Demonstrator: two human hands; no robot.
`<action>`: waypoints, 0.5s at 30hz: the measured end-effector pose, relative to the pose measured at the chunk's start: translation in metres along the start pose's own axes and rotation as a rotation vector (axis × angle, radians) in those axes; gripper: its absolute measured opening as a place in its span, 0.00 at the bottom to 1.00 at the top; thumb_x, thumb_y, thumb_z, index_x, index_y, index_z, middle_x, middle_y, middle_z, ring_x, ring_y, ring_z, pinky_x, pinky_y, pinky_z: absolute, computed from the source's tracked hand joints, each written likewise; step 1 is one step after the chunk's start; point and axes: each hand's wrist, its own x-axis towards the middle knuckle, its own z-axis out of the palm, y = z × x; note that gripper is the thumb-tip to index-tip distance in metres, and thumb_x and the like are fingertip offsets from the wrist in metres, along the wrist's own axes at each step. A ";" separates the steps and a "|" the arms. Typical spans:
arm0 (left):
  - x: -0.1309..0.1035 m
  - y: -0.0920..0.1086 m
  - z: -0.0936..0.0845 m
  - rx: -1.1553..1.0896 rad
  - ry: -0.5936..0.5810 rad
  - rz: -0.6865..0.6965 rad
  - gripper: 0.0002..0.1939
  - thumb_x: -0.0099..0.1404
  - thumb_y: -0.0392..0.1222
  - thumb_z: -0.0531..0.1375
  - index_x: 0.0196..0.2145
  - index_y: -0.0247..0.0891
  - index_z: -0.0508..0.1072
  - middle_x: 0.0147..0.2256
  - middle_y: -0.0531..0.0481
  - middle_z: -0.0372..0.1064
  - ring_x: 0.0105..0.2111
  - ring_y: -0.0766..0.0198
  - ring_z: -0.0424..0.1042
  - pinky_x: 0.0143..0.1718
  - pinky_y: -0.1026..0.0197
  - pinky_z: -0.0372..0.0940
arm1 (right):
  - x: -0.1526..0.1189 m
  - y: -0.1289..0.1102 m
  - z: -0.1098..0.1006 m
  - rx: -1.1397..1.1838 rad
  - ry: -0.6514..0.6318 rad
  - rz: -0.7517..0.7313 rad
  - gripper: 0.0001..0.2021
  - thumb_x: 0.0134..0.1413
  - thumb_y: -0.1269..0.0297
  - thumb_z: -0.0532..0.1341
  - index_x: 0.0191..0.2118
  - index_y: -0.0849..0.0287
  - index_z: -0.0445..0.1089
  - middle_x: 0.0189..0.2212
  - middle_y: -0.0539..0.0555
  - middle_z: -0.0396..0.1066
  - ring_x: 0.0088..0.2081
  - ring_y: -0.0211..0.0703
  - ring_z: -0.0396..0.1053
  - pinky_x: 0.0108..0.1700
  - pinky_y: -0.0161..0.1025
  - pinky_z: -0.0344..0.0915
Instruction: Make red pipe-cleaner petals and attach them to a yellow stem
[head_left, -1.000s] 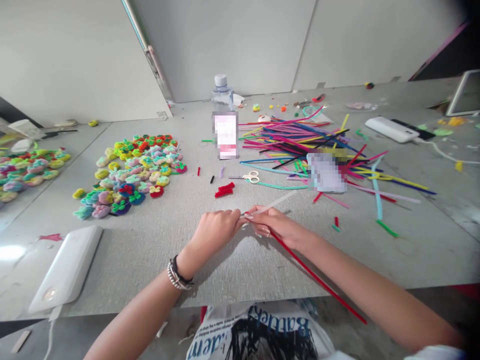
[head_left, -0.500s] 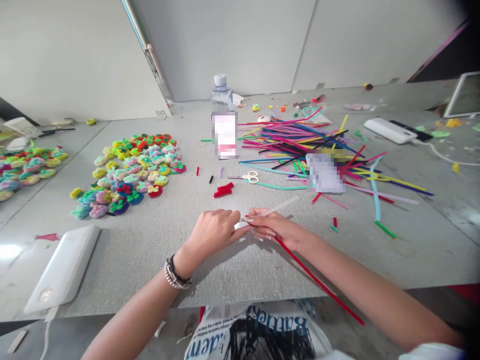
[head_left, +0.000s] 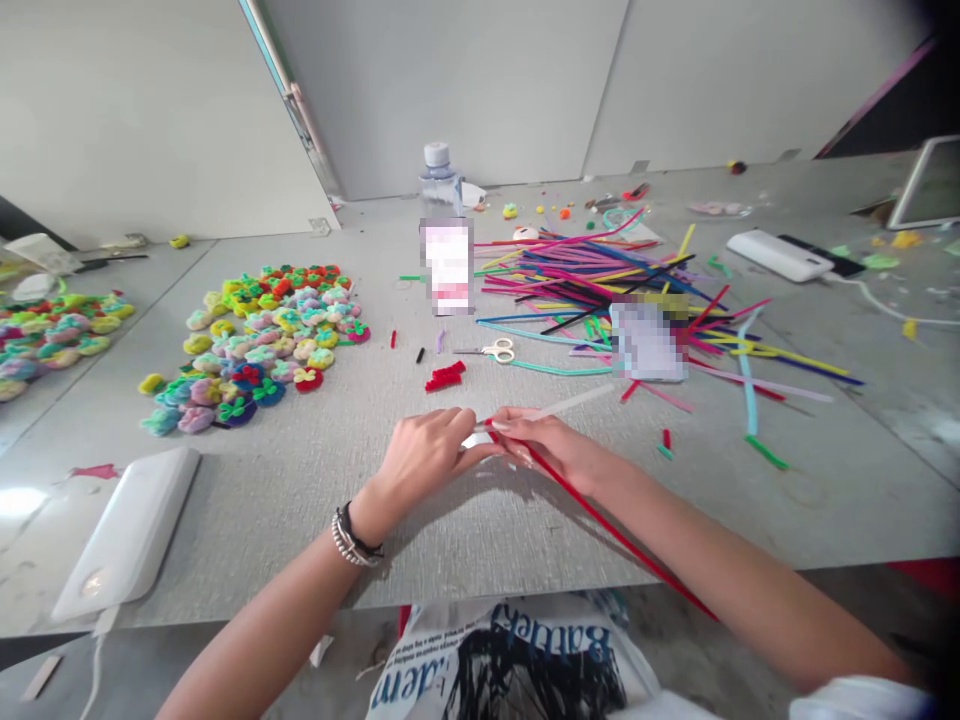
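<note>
L hand [head_left: 427, 450] & R hand [head_left: 555, 445] meet over the front-mid of the table [head_left: 300, 540]. L fingers curled, tips pinching the near end of a white strip [head_left: 577, 402]; exact grip part hidden. R thumb & fingers closed on a red pipe cleaner [head_left: 615, 522], its end up at the fingertips by the L hand, long tail slanting down along the R forearm, past the table edge. White strip also runs thru R hand, free end sticking out toward the pipe cleaner pile [head_left: 585, 270].

Containers: clear bottle [head_left: 440, 195] w/ white cap, upright at back, behind a phone [head_left: 448, 268] w/ lit, blurred screen; can't tell if there's liquid in it. Clear plastic [head_left: 720, 208] at back R, pinkish bits in or under it, can't tell which. White cup-like thing [head_left: 37, 252] far L, inside not readable.

Scissors [head_left: 501, 350] lie just L of the pile, red fuzzy pieces [head_left: 445, 377] nearer the hands. Blurred flat item [head_left: 649, 342] on the pile's front. Loose heap of fuzzy flowers [head_left: 262, 345] L of ctr, 2nd heap [head_left: 64, 335] at far L. White power bank [head_left: 127, 530] w/ cord, front L; another [head_left: 780, 258] back R, also corded. Printed white cloth [head_left: 540, 625] below the table edge.
</note>
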 end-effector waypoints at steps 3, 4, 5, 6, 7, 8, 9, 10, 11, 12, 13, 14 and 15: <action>0.000 0.001 0.001 0.017 -0.010 -0.009 0.28 0.70 0.61 0.44 0.26 0.36 0.66 0.21 0.51 0.65 0.21 0.67 0.61 0.22 0.63 0.46 | 0.000 0.001 -0.001 -0.012 0.014 -0.007 0.16 0.50 0.54 0.66 0.23 0.58 0.62 0.15 0.44 0.57 0.21 0.33 0.54 0.28 0.36 0.48; 0.001 0.001 0.000 0.019 -0.013 -0.011 0.28 0.70 0.60 0.44 0.26 0.36 0.67 0.21 0.51 0.65 0.21 0.67 0.61 0.22 0.63 0.46 | 0.000 0.002 -0.001 -0.018 0.014 -0.011 0.16 0.50 0.55 0.66 0.23 0.58 0.62 0.15 0.44 0.57 0.21 0.34 0.54 0.28 0.36 0.48; 0.001 0.002 0.000 0.018 -0.016 -0.014 0.28 0.71 0.60 0.44 0.26 0.36 0.67 0.21 0.51 0.64 0.21 0.67 0.61 0.22 0.63 0.46 | 0.000 0.002 -0.002 -0.025 0.007 -0.016 0.16 0.51 0.55 0.65 0.23 0.58 0.62 0.15 0.44 0.57 0.21 0.34 0.54 0.28 0.36 0.48; 0.001 0.002 0.000 0.014 -0.020 -0.018 0.28 0.71 0.59 0.44 0.26 0.36 0.67 0.21 0.51 0.64 0.21 0.67 0.61 0.22 0.63 0.45 | 0.000 0.003 -0.002 -0.031 -0.005 -0.017 0.16 0.52 0.55 0.65 0.23 0.58 0.62 0.14 0.44 0.57 0.21 0.34 0.54 0.27 0.36 0.48; 0.001 0.002 -0.001 0.005 -0.022 -0.022 0.29 0.71 0.59 0.43 0.25 0.36 0.67 0.20 0.51 0.64 0.21 0.67 0.60 0.22 0.63 0.45 | -0.001 0.002 -0.002 -0.034 -0.019 -0.013 0.16 0.52 0.55 0.65 0.23 0.58 0.62 0.14 0.44 0.57 0.20 0.34 0.54 0.27 0.36 0.48; 0.001 0.002 -0.001 -0.010 -0.025 -0.028 0.29 0.71 0.59 0.43 0.24 0.36 0.67 0.20 0.51 0.63 0.21 0.67 0.60 0.22 0.63 0.45 | -0.001 0.002 -0.002 -0.033 -0.028 -0.008 0.15 0.52 0.55 0.64 0.24 0.58 0.63 0.14 0.44 0.58 0.20 0.34 0.53 0.27 0.36 0.48; 0.001 0.002 -0.001 -0.030 -0.029 -0.039 0.29 0.71 0.59 0.43 0.24 0.36 0.67 0.19 0.51 0.63 0.21 0.67 0.59 0.22 0.63 0.44 | -0.001 0.001 -0.001 -0.034 -0.032 -0.005 0.14 0.52 0.55 0.64 0.24 0.58 0.64 0.15 0.45 0.59 0.20 0.34 0.54 0.27 0.37 0.48; 0.001 0.002 -0.001 -0.055 -0.033 -0.057 0.29 0.71 0.59 0.44 0.23 0.36 0.67 0.19 0.51 0.62 0.21 0.67 0.59 0.22 0.63 0.44 | -0.002 0.000 -0.001 -0.041 -0.029 -0.007 0.14 0.51 0.55 0.65 0.24 0.58 0.64 0.15 0.45 0.60 0.20 0.34 0.54 0.27 0.37 0.49; 0.002 0.002 -0.001 -0.084 -0.036 -0.084 0.29 0.71 0.59 0.44 0.23 0.36 0.67 0.19 0.51 0.62 0.20 0.67 0.59 0.22 0.63 0.44 | -0.002 -0.001 0.000 -0.051 -0.024 -0.013 0.14 0.51 0.55 0.65 0.24 0.58 0.65 0.15 0.46 0.60 0.20 0.34 0.55 0.27 0.37 0.49; 0.002 0.002 -0.001 -0.117 -0.042 -0.118 0.29 0.71 0.59 0.45 0.22 0.36 0.66 0.19 0.52 0.61 0.20 0.68 0.58 0.22 0.63 0.44 | -0.002 -0.002 0.000 -0.061 -0.019 -0.023 0.15 0.50 0.54 0.65 0.24 0.58 0.65 0.16 0.46 0.61 0.21 0.34 0.55 0.27 0.37 0.49; 0.002 0.002 -0.001 -0.153 -0.049 -0.158 0.28 0.70 0.59 0.46 0.22 0.36 0.66 0.18 0.53 0.61 0.19 0.69 0.57 0.22 0.63 0.44 | -0.002 -0.003 0.000 -0.065 -0.015 -0.034 0.15 0.49 0.53 0.66 0.24 0.58 0.66 0.16 0.46 0.61 0.21 0.34 0.55 0.27 0.37 0.50; 0.002 0.002 -0.001 -0.194 -0.057 -0.197 0.28 0.70 0.58 0.46 0.22 0.36 0.66 0.18 0.54 0.59 0.19 0.69 0.55 0.22 0.63 0.44 | -0.002 -0.003 0.000 -0.062 -0.013 -0.041 0.15 0.47 0.53 0.67 0.24 0.58 0.67 0.16 0.46 0.61 0.21 0.34 0.56 0.27 0.37 0.50; 0.003 0.003 0.000 -0.239 -0.066 -0.232 0.28 0.70 0.58 0.47 0.21 0.36 0.65 0.17 0.55 0.58 0.18 0.70 0.53 0.22 0.63 0.44 | -0.001 -0.003 0.000 -0.050 -0.012 -0.044 0.15 0.45 0.52 0.68 0.26 0.59 0.68 0.17 0.46 0.61 0.21 0.34 0.56 0.27 0.37 0.50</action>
